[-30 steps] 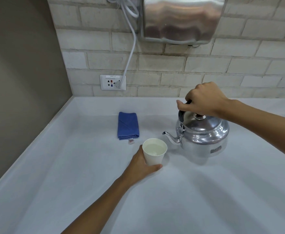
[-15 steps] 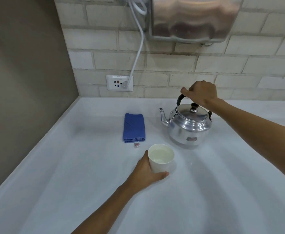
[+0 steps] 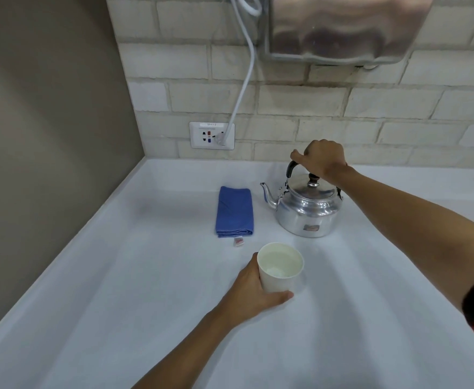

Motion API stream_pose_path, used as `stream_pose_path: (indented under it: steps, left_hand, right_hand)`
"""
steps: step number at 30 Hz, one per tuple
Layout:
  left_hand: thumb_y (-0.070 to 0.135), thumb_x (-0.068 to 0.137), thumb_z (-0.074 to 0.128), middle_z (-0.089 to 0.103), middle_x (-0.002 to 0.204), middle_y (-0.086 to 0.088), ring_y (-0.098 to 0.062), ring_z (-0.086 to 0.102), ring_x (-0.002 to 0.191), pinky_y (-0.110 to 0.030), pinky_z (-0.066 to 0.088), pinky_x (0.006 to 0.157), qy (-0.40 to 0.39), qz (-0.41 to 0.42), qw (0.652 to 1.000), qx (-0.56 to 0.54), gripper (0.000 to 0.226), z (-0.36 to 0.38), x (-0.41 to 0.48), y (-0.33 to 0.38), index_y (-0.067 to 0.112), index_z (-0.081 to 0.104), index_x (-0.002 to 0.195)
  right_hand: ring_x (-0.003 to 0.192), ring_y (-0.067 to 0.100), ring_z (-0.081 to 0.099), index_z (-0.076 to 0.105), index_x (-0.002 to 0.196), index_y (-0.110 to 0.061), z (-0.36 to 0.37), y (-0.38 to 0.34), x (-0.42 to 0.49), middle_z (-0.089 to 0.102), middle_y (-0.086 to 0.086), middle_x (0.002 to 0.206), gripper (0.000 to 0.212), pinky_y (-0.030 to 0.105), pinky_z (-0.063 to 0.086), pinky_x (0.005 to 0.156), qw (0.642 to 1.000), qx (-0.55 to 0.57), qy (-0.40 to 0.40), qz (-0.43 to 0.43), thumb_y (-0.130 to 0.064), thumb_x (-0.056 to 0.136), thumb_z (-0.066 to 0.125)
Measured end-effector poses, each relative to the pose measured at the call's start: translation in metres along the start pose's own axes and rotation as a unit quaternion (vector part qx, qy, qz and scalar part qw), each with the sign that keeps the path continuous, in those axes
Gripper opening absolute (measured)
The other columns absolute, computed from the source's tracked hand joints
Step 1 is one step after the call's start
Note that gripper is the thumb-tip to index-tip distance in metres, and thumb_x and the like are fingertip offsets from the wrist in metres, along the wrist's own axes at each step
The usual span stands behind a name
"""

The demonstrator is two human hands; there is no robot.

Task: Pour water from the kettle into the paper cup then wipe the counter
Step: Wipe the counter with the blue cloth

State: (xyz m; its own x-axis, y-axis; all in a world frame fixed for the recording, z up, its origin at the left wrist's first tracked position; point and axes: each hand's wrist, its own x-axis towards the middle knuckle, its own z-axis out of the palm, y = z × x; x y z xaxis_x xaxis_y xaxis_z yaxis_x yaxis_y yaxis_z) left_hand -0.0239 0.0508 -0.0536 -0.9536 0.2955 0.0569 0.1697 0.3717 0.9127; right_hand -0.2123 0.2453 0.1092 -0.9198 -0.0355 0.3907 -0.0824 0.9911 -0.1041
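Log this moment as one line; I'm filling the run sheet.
stage: pour done | paper cup: holds water, left hand grips it | kettle: upright on counter, right hand on handle | blue cloth: folded, untouched

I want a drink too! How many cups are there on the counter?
1. A single white paper cup with water in it stands on the white counter, near the front, held by the left hand. It sits in front of the shiny metal kettle. No others show.
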Motion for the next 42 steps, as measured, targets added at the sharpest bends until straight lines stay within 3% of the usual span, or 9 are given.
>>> stream_pose_path:
  steps: [10, 13, 15, 18, 22, 26, 32, 37, 42]
  left_hand:
    - [0.049, 0.058, 0.081, 0.055, 0.119, 0.024, 0.006, 0.051, 0.111, -0.021, 0.045, 0.094, 0.003, 0.003, 1.000, 0.003, 0.076, -0.001, -0.001, 0.002, 0.042, 0.041, 0.122]
    - [0.045, 0.059, 0.083, 0.056, 0.120, 0.019, 0.002, 0.052, 0.111, -0.024, 0.045, 0.095, 0.001, 0.001, 1.000, 0.001, 0.077, -0.003, -0.003, 0.006, 0.038, 0.041, 0.123]
    - [0.041, 0.060, 0.084, 0.055, 0.121, 0.018, 0.000, 0.052, 0.113, -0.025, 0.046, 0.096, -0.008, -0.006, 1.000, -0.002, 0.078, -0.004, -0.004, 0.009, 0.038, 0.040, 0.124]
    - [0.035, 0.059, 0.086, 0.049, 0.129, 0.021, 0.004, 0.046, 0.120, -0.016, 0.041, 0.097, -0.048, -0.022, 0.999, -0.010, 0.087, -0.014, -0.009, 0.010, 0.040, 0.034, 0.130]
    - [0.022, 0.071, 0.080, 0.031, 0.143, 0.020, -0.001, 0.032, 0.131, -0.016, 0.027, 0.103, -0.056, -0.075, 0.996, 0.001, 0.090, -0.056, -0.038, -0.010, 0.032, 0.025, 0.142]
    - [0.011, 0.082, 0.069, 0.037, 0.143, 0.007, -0.014, 0.033, 0.135, -0.023, 0.029, 0.103, 0.035, -0.133, 0.991, -0.004, 0.069, -0.108, -0.039, -0.022, 0.025, 0.035, 0.140]
    - [0.027, 0.090, 0.059, 0.040, 0.145, -0.003, -0.021, 0.039, 0.131, -0.025, 0.030, 0.098, 0.114, -0.108, 0.983, 0.090, 0.052, -0.125, 0.023, -0.018, 0.023, 0.040, 0.138]
    - [0.020, 0.096, 0.045, 0.033, 0.150, -0.014, -0.027, 0.032, 0.136, -0.031, 0.025, 0.109, 0.120, -0.043, 0.975, 0.181, 0.052, -0.100, 0.093, -0.008, 0.007, 0.028, 0.143]
    - [0.029, 0.100, 0.031, 0.014, 0.157, -0.013, -0.029, 0.015, 0.143, -0.039, 0.016, 0.117, 0.087, -0.046, 0.929, 0.357, 0.054, -0.079, 0.153, -0.020, 0.009, 0.013, 0.147]
  right_hand:
    - [0.049, 0.026, 0.043, 0.034, 0.043, -0.010, 0.002, 0.006, -0.002, 0.037, 0.004, 0.042, 0.060, 0.026, 0.027, 0.046, 1.000, -0.020, 0.007, -0.009, -0.047, 0.091, 0.040]
    - [0.086, 0.035, 0.057, 0.057, 0.080, -0.001, -0.002, -0.001, -0.017, 0.062, 0.019, 0.082, 0.053, 0.040, 0.043, 0.072, 0.997, -0.050, 0.042, -0.050, -0.047, 0.095, 0.034]
    - [0.109, 0.036, 0.049, 0.053, 0.108, 0.001, -0.002, -0.006, -0.039, 0.056, 0.021, 0.113, 0.045, 0.043, 0.037, 0.092, 0.990, 0.014, 0.117, -0.080, -0.041, 0.094, 0.042]
    - [0.113, 0.034, 0.047, 0.050, 0.112, -0.001, 0.005, -0.006, -0.092, 0.053, 0.019, 0.119, 0.035, 0.039, 0.035, 0.095, 0.967, 0.127, 0.192, -0.106, -0.027, 0.090, 0.046]
    - [0.119, 0.037, 0.043, 0.043, 0.122, 0.001, 0.041, 0.022, -0.172, 0.049, 0.021, 0.126, 0.043, 0.040, 0.034, 0.099, 0.988, 0.134, 0.072, -0.033, -0.015, 0.085, 0.056]
    - [0.142, 0.030, 0.013, 0.019, 0.142, -0.001, 0.081, 0.034, -0.219, 0.020, 0.017, 0.153, 0.060, 0.040, 0.014, 0.116, 0.985, 0.067, -0.131, 0.087, -0.037, 0.097, 0.034]
    - [0.145, 0.023, 0.004, 0.008, 0.146, -0.007, 0.097, 0.034, -0.225, 0.008, 0.010, 0.158, 0.061, 0.039, 0.007, 0.119, 0.985, 0.018, -0.144, 0.094, -0.043, 0.097, 0.018]
    - [0.146, 0.021, 0.002, 0.005, 0.146, -0.009, 0.099, 0.034, -0.225, 0.006, 0.009, 0.158, 0.063, 0.038, 0.004, 0.120, 0.985, 0.025, -0.142, 0.093, -0.045, 0.096, 0.017]
    - [0.146, 0.021, 0.002, 0.006, 0.146, -0.009, 0.098, 0.033, -0.226, 0.007, 0.008, 0.158, 0.063, 0.037, 0.004, 0.120, 0.987, 0.022, -0.129, 0.095, -0.045, 0.096, 0.018]
